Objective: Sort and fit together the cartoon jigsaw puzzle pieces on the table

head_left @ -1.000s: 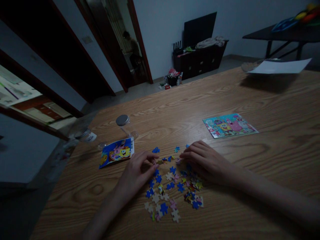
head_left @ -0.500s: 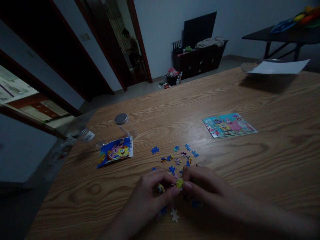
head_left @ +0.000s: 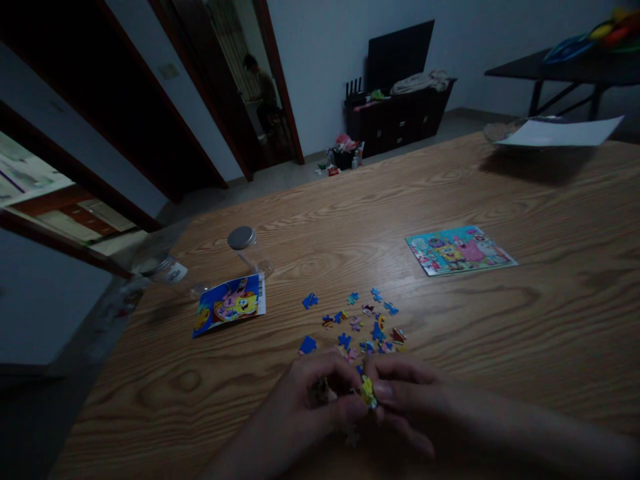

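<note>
Yellow puzzle piece point(head_left: 369, 392): pinched in right hand point(head_left: 425, 393), low over table point(head_left: 150, 400), drawn nearer the body than half a second ago. Left hand point(head_left: 305, 400): curled, fingertips at piece's left edge; unable to tell whether gripping. Just beyond: blue piece point(head_left: 307, 345) and brown piece point(head_left: 399, 336), now more fully exposed. Farther: blue card point(head_left: 227, 303) and turquoise card point(head_left: 457, 251), unmoved.

Dim, bluish light; soft, murky detail
</note>
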`<state>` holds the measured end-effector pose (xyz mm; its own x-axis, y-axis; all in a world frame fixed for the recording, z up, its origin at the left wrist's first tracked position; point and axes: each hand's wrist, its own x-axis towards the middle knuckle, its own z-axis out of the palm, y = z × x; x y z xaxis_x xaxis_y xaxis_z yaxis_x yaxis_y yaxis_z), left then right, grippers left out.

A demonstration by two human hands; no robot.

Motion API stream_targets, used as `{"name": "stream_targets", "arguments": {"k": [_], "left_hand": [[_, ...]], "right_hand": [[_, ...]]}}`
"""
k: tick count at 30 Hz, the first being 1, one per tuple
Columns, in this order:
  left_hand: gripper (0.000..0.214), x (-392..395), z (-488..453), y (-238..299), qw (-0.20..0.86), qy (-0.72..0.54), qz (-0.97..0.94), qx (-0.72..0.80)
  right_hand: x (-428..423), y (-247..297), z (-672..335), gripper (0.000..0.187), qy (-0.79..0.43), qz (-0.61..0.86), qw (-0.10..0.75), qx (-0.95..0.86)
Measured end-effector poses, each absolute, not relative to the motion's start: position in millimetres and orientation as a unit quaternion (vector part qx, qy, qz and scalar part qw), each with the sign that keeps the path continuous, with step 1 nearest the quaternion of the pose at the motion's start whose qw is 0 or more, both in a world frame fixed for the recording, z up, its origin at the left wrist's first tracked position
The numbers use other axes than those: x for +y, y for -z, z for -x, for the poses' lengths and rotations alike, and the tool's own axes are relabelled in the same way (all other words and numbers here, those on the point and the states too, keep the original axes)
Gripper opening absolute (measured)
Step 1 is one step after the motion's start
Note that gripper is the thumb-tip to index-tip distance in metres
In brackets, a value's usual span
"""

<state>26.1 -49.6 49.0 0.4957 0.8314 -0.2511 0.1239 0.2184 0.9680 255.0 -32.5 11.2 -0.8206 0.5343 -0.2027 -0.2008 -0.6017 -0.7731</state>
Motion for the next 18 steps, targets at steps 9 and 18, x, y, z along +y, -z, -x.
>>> {"name": "stream_targets", "arguments": {"k": [9, 18], "left_hand": [[0.017, -53.8, -24.4, -48.7, 0.639, -0.253, -0.593, 0.42], [0.009, -59.2, -38.6, -60.9, 0.323, -0.236, -0.777, 0.487]], "right_hand": [[-28.9, -27.6, -261.9, 0.036, -0.786, 0.244, 0.193, -0.534], [-37.1, -40.1, -269.3, 0.019, -0.379, 0.28, 0.231, -0.851]]}}
